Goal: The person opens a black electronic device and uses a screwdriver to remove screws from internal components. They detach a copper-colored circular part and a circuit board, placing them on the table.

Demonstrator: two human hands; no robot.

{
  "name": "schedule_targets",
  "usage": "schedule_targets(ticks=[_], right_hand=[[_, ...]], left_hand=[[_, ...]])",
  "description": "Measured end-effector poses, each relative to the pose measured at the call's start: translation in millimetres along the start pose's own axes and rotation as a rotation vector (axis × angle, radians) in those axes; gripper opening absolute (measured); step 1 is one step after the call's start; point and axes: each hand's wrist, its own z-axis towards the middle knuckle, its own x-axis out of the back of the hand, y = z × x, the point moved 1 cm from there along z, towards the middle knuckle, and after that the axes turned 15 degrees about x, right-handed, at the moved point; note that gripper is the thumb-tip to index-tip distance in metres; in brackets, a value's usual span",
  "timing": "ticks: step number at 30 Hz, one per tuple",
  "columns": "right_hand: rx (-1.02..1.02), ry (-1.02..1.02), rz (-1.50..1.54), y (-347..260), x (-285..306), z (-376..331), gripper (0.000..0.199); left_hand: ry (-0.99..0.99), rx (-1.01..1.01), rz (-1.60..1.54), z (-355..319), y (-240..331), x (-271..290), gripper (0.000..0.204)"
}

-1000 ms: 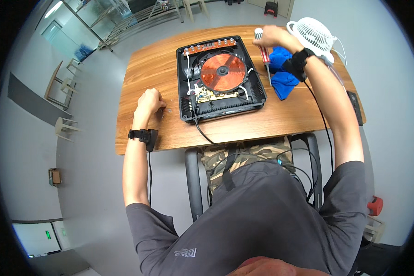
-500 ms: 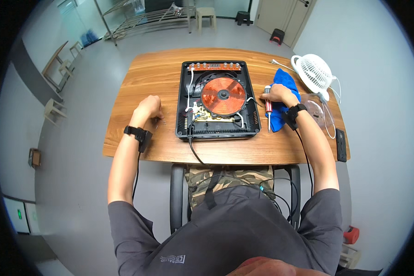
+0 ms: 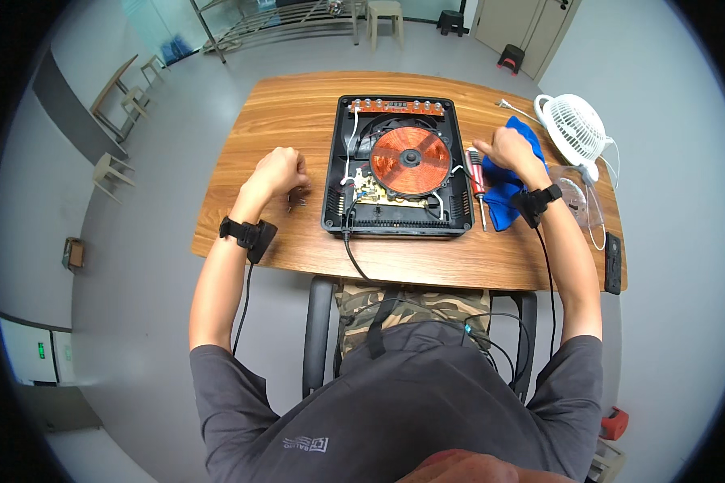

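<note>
Where little metal bits (image 3: 301,203) lie at eight o'clock from the open black box (image 3: 399,229) on the counter (image 3: 282,105), the left hand (image 3: 280,171) curls close by. At three o'clock, a red screwdriver (image 3: 476,171) lies near the right hand (image 3: 511,150). I cannot tell if either grip holds anything. Farther off that way is a white fan (image 3: 572,129).

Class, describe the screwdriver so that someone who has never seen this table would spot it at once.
On the wooden table, find the open black appliance with the round copper coil. Between its right side and the blue cloth lies the screwdriver, tip toward the table's near edge; its red-and-white handle sets it apart from both neighbours.
</note>
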Motion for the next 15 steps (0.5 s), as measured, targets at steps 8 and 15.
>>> schedule_targets(ticks=[8,15], right_hand=[[0.115,-0.010,0.309,-74,6,7,0.052],[0.108,0.049,0.291,-72,-11,5,0.056]], left_hand=[[0.058,-0.195,-0.244,3,85,-2,0.028],[-0.013,-0.098,-0.238,25,105,-30,0.046]])
